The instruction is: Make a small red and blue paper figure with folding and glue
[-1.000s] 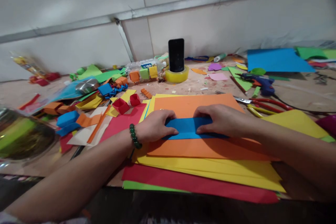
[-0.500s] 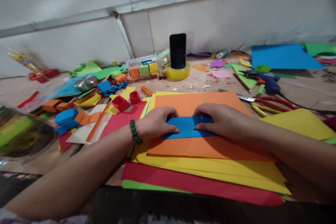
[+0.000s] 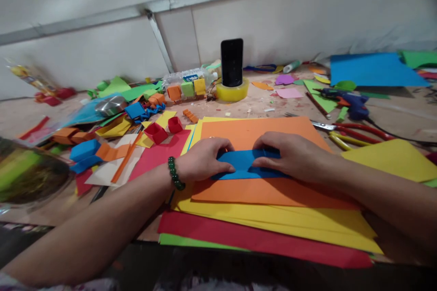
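The blue strip (image 3: 241, 159) lies on the orange sheet (image 3: 252, 191), top of a loose stack by the front edge of the worktop (image 3: 287, 107), with the left hand (image 3: 204, 160) clamped on its left end and the right hand (image 3: 295, 154) on its right, thumbs in front, fingers along the far side. Uneven pressure from the two hands could leave a crooked crease, and a sideways pull could buckle the middle. The stack is a shifting base: its layers are staggered, so a hard push might slide the orange sheet over the yellow sheets (image 3: 273, 220), and the red sheet (image 3: 266, 238), right at the front edge, could slip off. A backward swing of the left elbow might knock the jar (image 3: 30, 175), near the front edge at the far left. Something green and a brownish mass show through its clear wall, too blurred to name. Toward the back edge a clear bottle (image 3: 189, 77) lies on its side, and whether it holds anything I cannot tell. The bag (image 3: 32, 79), farther left by that edge, has yellow bits in it. The phone (image 3: 232, 62) stands in the tape roll (image 3: 232, 93).
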Available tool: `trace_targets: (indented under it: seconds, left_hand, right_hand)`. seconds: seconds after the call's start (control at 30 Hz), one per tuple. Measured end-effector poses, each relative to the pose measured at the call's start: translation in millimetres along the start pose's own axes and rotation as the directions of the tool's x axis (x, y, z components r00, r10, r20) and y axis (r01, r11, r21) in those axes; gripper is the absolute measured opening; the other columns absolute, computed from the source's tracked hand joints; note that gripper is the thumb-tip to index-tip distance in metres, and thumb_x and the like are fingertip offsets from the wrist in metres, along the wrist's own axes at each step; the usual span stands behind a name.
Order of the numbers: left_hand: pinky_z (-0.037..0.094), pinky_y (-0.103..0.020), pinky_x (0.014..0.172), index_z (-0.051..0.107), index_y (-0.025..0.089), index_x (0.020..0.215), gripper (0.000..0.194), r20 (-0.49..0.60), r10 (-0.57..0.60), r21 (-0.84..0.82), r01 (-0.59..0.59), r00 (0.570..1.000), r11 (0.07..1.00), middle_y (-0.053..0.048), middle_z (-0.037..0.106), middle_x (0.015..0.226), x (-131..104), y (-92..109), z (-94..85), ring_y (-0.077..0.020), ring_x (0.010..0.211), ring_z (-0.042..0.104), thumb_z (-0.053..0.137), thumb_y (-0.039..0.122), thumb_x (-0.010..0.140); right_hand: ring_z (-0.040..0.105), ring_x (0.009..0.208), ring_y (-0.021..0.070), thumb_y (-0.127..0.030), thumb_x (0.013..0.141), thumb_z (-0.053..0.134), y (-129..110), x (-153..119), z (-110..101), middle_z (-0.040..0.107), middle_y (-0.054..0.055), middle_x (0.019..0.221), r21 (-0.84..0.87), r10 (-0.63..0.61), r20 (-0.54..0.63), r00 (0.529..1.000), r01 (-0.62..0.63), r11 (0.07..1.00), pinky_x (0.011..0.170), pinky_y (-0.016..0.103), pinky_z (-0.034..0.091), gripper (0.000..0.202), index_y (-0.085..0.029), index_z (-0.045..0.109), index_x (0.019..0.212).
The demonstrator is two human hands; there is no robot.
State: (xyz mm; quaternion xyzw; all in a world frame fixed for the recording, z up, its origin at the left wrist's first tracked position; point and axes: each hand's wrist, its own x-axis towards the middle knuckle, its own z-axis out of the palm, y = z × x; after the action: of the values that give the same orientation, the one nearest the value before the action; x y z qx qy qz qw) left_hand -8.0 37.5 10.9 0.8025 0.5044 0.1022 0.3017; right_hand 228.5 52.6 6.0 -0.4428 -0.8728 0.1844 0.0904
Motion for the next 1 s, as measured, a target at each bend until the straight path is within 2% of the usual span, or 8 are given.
trace_targets:
  seconds: [0.17, 0.3, 0.37, 0.47, 0.7, 0.87, 1.0]
  left_hand:
    - [0.043, -0.03, 0.069, 0.063, 0.018, 0.093, 0.03, -0.045, 0.042, 0.109, -0.037, 0.998, 0.993, -0.004, 0.067, 0.094, -2.5, 0.1, 1.0, -0.0202, 0.084, 0.059, 0.076, 0.036, 0.073]
    - [0.042, -0.029, 0.068, 0.062, 0.019, 0.096, 0.029, -0.031, 0.036, 0.097, -0.032, 0.999, 0.995, -0.004, 0.067, 0.094, -4.1, 1.1, 1.5, -0.0196, 0.083, 0.059, 0.074, 0.036, 0.075]
    - [0.041, -0.028, 0.066, 0.062, 0.019, 0.095, 0.028, -0.006, 0.022, 0.083, -0.021, 1.0, 0.996, -0.003, 0.067, 0.092, -4.5, 2.1, 0.8, -0.0191, 0.081, 0.059, 0.073, 0.035, 0.076]
    - [0.039, -0.027, 0.063, 0.061, 0.019, 0.094, 0.026, 0.007, 0.013, 0.09, -0.013, 1.0, 0.996, -0.003, 0.067, 0.091, -4.9, 3.3, -0.3, -0.0185, 0.079, 0.058, 0.071, 0.036, 0.077]
    - [0.036, -0.026, 0.06, 0.061, 0.019, 0.09, 0.021, 0.006, 0.005, 0.105, -0.005, 1.0, 0.994, -0.001, 0.065, 0.083, -5.4, 5.2, 1.3, -0.0168, 0.072, 0.056, 0.07, 0.033, 0.077]
    - [0.035, -0.025, 0.059, 0.063, 0.018, 0.083, 0.018, 0.028, 0.021, 0.118, -0.024, 0.999, 0.993, -0.001, 0.064, 0.078, -4.9, 6.5, -1.1, -0.0158, 0.07, 0.055, 0.069, 0.034, 0.078]
    - [0.033, -0.024, 0.055, 0.061, 0.017, 0.073, 0.02, 0.096, -0.008, 0.065, 0.002, 0.995, 0.998, 0.001, 0.062, 0.067, -4.3, 4.1, -5.4, -0.0131, 0.062, 0.052, 0.068, 0.035, 0.079]
  right_hand:
    - [0.062, 0.086, 0.0251, -0.042, 0.084, 0.062, -0.4, -2.6, 5.4, 0.068, 0.008, 0.095, -0.126, -0.067, -0.042, 0.997, 0.061, 0.99, 0.071, 0.034, 0.044, 0.029, -0.019, 0.065, 0.101]
    - [0.062, 0.091, 0.0257, -0.041, 0.088, 0.054, 2.0, -2.6, 5.3, 0.068, 0.01, 0.1, -0.07, -0.114, -0.02, 0.993, 0.112, 0.991, 0.076, 0.036, 0.046, 0.031, -0.019, 0.064, 0.107]
    - [0.062, 0.095, 0.0255, -0.047, 0.088, 0.054, 3.8, -1.8, 3.5, 0.068, 0.01, 0.105, -0.005, -0.093, 0.013, 0.996, 0.093, 0.996, 0.079, 0.036, 0.046, 0.037, -0.019, 0.063, 0.111]
    - [0.063, 0.091, 0.025, -0.052, 0.08, 0.062, 3.8, -1.2, -0.9, 0.069, 0.009, 0.105, 0.009, -0.034, 0.052, 0.998, 0.033, 0.999, 0.076, 0.034, 0.047, 0.044, -0.021, 0.063, 0.11]
    - [0.061, 0.069, 0.0186, -0.038, 0.077, 0.064, -9.8, -2.9, -13.6, 0.069, 0.001, 0.081, -0.092, 0.079, 0.136, 0.988, -0.067, 0.994, 0.056, 0.026, 0.034, 0.019, -0.025, 0.063, 0.092]
    - [0.058, 0.064, 0.0171, -0.038, 0.078, 0.063, -12.3, -2.5, -17.2, 0.067, 0.0, 0.072, -0.119, 0.099, 0.161, 0.982, -0.08, 0.99, 0.054, 0.026, 0.03, 0.015, -0.024, 0.064, 0.084]
    - [0.058, 0.064, 0.0175, -0.038, 0.078, 0.064, -12.1, -2.3, -19.1, 0.067, 0.0, 0.072, -0.155, 0.106, 0.171, 0.98, -0.079, 0.985, 0.054, 0.026, 0.031, 0.014, -0.025, 0.065, 0.084]
